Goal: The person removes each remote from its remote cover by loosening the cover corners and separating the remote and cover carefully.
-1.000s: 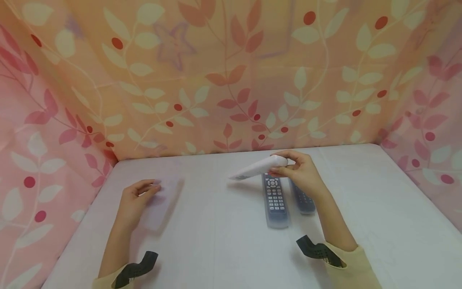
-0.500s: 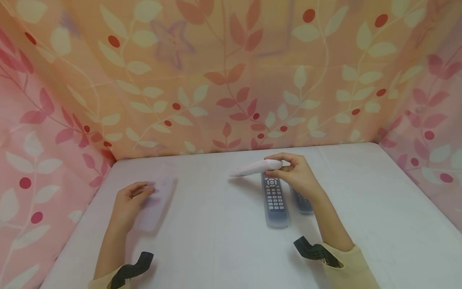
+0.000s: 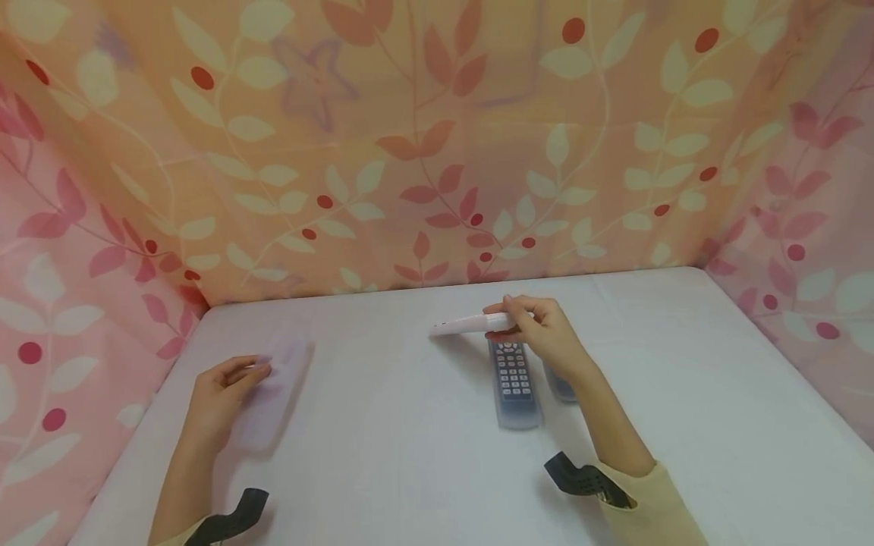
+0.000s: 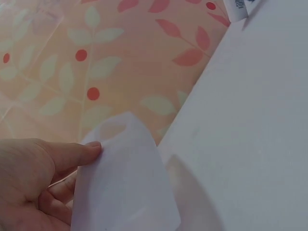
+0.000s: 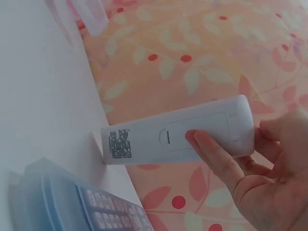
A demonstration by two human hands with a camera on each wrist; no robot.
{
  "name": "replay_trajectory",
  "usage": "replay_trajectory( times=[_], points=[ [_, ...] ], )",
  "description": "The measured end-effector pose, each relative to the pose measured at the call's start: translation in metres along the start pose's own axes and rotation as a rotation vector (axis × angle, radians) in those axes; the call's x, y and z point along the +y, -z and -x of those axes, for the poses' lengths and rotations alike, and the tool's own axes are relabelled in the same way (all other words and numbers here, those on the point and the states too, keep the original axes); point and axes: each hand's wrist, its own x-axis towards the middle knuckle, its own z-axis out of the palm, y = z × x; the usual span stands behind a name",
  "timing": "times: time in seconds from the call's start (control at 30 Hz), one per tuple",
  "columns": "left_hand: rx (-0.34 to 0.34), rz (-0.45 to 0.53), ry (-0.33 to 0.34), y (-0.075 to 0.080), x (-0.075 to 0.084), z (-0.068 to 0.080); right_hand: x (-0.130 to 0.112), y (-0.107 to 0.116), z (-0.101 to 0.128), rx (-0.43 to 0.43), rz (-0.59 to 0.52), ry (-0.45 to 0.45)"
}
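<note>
Lowered flatter, white remote [image 3: 471, 325] gripped by right hand [image 3: 546, 334]; left hand [image 3: 218, 394] pinches clear sleeve [image 3: 273, 394].

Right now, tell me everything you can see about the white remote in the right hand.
The white remote is a slim, smooth plastic bar with rounded ends. Its back shows a battery cover with a small latch and a printed label near the far end. The right hand pinches one end, holding it roughly level above the table, over a dark remote.
</note>
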Motion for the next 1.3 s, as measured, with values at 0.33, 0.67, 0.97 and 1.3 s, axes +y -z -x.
replay_trajectory(
  times=[0.33, 0.67, 0.97, 1.3],
  points=[
    [-0.013, -0.059, 0.028, 0.011, -0.004, 0.005, -0.001, -0.010, 0.007, 0.015, 0.014, -0.102],
    [-0.018, -0.108, 0.023, 0.016, -0.005, 0.005, -0.007, -0.023, 0.012, 0.103, -0.003, -0.280],
    [-0.019, -0.166, -0.007, 0.022, -0.008, 0.004, -0.004, -0.039, 0.017, 0.106, 0.145, -0.463],
    [-0.010, -0.208, -0.017, 0.028, -0.011, 0.005, -0.004, -0.045, 0.017, 0.056, 0.101, -0.517]
  ],
)
